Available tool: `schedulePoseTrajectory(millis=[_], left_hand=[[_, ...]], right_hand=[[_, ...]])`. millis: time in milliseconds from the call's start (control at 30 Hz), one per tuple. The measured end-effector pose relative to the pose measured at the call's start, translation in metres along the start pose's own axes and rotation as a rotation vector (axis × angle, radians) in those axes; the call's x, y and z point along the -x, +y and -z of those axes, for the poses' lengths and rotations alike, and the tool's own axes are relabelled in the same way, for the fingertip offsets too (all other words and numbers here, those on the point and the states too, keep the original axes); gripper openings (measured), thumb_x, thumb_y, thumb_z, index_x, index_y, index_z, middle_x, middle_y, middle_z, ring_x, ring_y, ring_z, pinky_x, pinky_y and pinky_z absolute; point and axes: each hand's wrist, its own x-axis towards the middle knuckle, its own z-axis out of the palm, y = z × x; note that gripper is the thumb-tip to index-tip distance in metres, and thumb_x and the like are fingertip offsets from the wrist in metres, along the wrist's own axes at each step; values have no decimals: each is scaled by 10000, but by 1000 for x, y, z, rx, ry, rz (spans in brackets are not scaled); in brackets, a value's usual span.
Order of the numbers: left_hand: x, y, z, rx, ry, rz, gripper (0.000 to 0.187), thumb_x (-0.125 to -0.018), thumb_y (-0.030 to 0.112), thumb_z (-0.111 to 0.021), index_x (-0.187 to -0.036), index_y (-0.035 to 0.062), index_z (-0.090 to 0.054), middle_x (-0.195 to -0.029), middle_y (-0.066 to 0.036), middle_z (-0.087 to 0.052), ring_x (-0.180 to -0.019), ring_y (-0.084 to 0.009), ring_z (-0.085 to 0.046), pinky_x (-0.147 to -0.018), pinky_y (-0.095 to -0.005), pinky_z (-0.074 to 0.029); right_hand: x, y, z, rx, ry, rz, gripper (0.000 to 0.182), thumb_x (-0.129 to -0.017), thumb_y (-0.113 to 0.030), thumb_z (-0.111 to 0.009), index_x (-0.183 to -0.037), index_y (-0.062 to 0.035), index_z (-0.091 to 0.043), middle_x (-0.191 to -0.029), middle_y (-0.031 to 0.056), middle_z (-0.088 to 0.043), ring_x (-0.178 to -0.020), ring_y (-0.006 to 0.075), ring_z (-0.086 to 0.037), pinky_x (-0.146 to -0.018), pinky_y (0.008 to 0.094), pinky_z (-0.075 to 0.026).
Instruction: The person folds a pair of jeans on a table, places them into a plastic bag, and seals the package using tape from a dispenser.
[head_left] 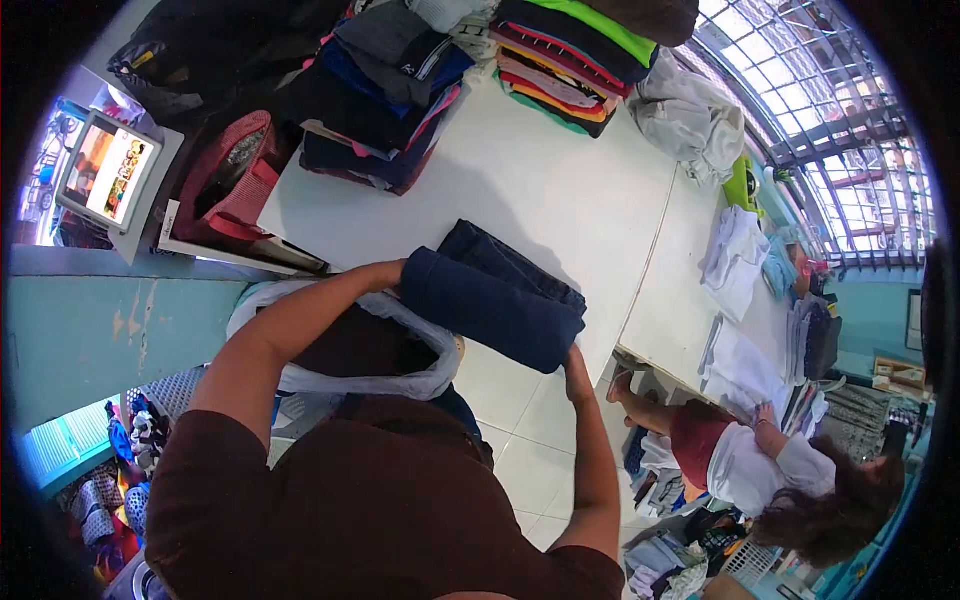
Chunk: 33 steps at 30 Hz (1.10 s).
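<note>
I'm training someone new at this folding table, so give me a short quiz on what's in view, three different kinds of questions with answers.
1. True or false: the left hand and the right hand both hold the folded dark blue cloth.
2. What colour is the bright layer near the top of the tall clothes stack on the white table?
A) Lime green
B) Sky blue
C) White
3. Fill in: the other person, on the right side of the view, wears a ____ top.

Key: 1. True; 2. A; 3. white

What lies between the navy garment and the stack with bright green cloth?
The head view shows only bare, partly shadowed white tabletop between the navy garment and clothes stack.
</note>
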Motion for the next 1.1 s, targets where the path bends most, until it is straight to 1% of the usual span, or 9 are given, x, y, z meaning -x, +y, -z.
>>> schedulePoseTrajectory(millis=[133, 167, 300, 467, 733, 800, 933, 1033, 1100], left_hand=[[-22, 0, 6, 118, -10, 279, 429, -756, 456, -579, -1010, 113, -625, -958, -62, -633, -814, -181, -586, -698, -334, -461], [-31, -4, 6, 125, -1, 345, 430, -752, 471, -578, -993, 119, -632, -940, -66, -637, -809, -185, -589, -697, -343, -460], [-27, 35, -1, 73, 55, 317, 506, -771, 561, -506, -1000, 125, -624, -963, -82, -634, -829, -199, -591, -720, -373, -456], [9, 78, -23, 249, 263, 140, 776, -752, 706, -419, -1202, 81, -513, -1136, -101, -573, -993, -254, -563, -862, -382, -414], [-21, 76, -53, -450, 681, -1, 857, -728, 673, -502, -1277, 26, -379, -1272, -215, -432, -1196, -334, -404, -959, -396, -355], [-47, 59, -54, -663, 863, -20, 860, -712, 659, -539, -1273, 29, -374, -1249, -223, -448, -1164, -347, -437, -948, -395, -366], [-50, 63, -47, -139, 697, 10, 793, -701, 537, -635, -1185, -58, -434, -1169, -229, -493, -1045, -317, -513, -903, -370, -404], [-13, 89, -42, 185, 433, -56, 741, -681, 485, -672, -1104, -93, -484, -1053, -189, -561, -935, -274, -556, -817, -332, -442], [-18, 79, -33, 247, 413, -39, 711, -676, 473, -680, -1077, -88, -507, -994, -172, -587, -886, -259, -572, -774, -317, -455]], right_hand=[[25, 10, -13, -93, 54, 223, 710, -901, -548, -306, -1342, 9, -288, -1350, 114, -367, -1267, 208, -309, -1043, 326, -207], [17, 11, -18, -77, 81, 266, 750, -804, -523, -518, -1298, 18, -358, -1264, 127, -438, -1192, 221, -380, -1017, 326, -251], [6, -28, -44, -236, 223, 71, 619, -697, -326, -675, -1187, -6, -472, -1127, 82, -537, -1049, 210, -489, -945, 315, -339], [1, -23, -48, -478, 321, 96, 632, -709, -381, -673, -1175, 0, -482, -1109, 93, -549, -1033, 209, -509, -933, 319, -356], [-15, -26, -62, -425, 618, 139, 577, -815, -398, -582, -1135, 75, -499, -1070, 150, -561, -951, 246, -545, -892, 332, -396], [-22, -11, -56, 97, 839, 91, 643, -807, -455, -574, -1101, 112, -494, -1061, 186, -558, -953, 273, -542, -893, 335, -390], [-39, 0, -49, 94, 1011, 267, 683, -803, -505, -563, -1038, 134, -503, -979, 209, -570, -870, 284, -548, -850, 356, -415], [-22, -22, -17, -422, 249, 202, 637, -808, -433, -593, -1222, 21, -422, -1165, 141, -521, -1021, 238, -538, -890, 341, -435], [-3, -45, -26, -683, 171, 2, 603, -816, -399, -584, -1252, -23, -403, -1206, 134, -508, -1078, 274, -520, -915, 406, -436]])
